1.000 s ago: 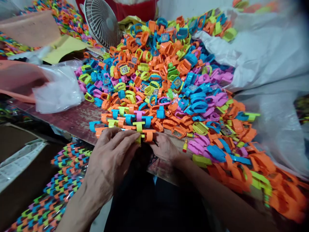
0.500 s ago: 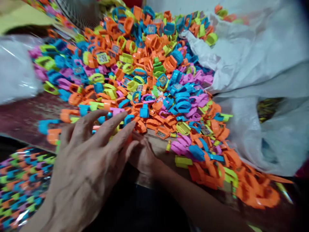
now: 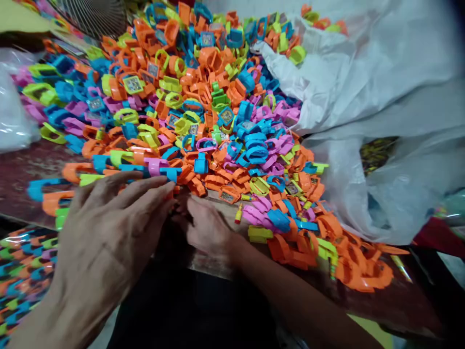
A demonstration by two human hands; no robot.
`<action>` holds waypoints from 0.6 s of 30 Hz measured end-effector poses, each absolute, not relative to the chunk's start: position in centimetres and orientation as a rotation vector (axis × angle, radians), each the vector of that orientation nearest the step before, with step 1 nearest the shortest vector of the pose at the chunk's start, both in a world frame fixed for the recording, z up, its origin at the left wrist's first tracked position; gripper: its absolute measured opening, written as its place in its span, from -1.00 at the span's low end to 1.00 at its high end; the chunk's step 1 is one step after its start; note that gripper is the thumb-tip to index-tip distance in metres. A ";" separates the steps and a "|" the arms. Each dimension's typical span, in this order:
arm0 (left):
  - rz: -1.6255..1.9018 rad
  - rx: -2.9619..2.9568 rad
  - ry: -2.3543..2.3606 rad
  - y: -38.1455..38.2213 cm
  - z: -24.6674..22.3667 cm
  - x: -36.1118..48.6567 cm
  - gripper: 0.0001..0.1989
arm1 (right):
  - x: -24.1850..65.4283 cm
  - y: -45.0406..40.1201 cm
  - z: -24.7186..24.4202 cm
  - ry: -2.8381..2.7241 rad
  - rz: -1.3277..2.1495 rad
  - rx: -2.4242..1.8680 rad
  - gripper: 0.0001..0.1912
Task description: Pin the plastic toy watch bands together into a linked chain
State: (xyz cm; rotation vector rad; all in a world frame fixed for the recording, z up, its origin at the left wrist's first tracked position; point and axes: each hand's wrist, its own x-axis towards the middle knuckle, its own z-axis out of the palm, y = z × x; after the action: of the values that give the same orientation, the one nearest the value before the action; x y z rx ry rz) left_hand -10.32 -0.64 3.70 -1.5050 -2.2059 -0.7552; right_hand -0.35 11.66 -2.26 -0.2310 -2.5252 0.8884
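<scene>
My left hand (image 3: pixel 112 232) lies palm down over a neat double row of plastic toy watches, its fingers stretched out and slightly bent. A pink toy watch (image 3: pixel 156 166) and a blue toy watch (image 3: pixel 170 173) show just beyond its fingertips, at the row's right part. What is under the palm is hidden. Close to the left fingertips, my right hand (image 3: pixel 209 225) is closed, its fingers curled in shadow; anything in them cannot be made out. Behind both hands spreads a large heap of orange, blue, yellow and pink toy watches (image 3: pixel 218 131), some with square picture faces.
A clear bag of toy watches (image 3: pixel 25 281) is at the lower left. White plastic sacks (image 3: pixel 363 97) cover the right side. A fan (image 3: pixel 94 17) stands at the back left. A small yellow-red piece (image 3: pixel 239 213) lies on the wooden board (image 3: pixel 214 264).
The view has shifted, so the heap appears further left. My right hand has drawn out from under the left fingertips and curled. A blue toy watch now shows at the row's right end.
</scene>
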 end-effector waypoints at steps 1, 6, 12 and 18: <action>-0.672 -1.528 -2.189 -0.5 4.2 -10.1 -0.76 | 0.6 12.1 -1.7 -2.517 0.846 -0.244 -0.85; -0.626 -1.482 -2.058 -1.2 6.5 -8.2 -0.67 | 6.7 16.3 -0.4 -2.499 0.246 -0.500 -0.78; -0.632 -1.297 -2.123 -2.7 7.6 -7.8 -0.63 | 8.3 18.0 -1.6 -2.755 -0.234 -0.797 -0.85; -0.607 -1.364 -2.206 -2.2 8.9 -9.2 -0.59 | 7.1 18.0 -1.0 -2.784 -0.207 -0.877 -0.80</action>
State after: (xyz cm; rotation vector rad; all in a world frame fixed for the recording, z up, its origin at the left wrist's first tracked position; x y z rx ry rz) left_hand -9.23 -2.24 8.95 -1.3640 -2.2061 -0.6065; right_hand 7.10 17.98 -1.03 -0.8769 -2.7839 -0.2074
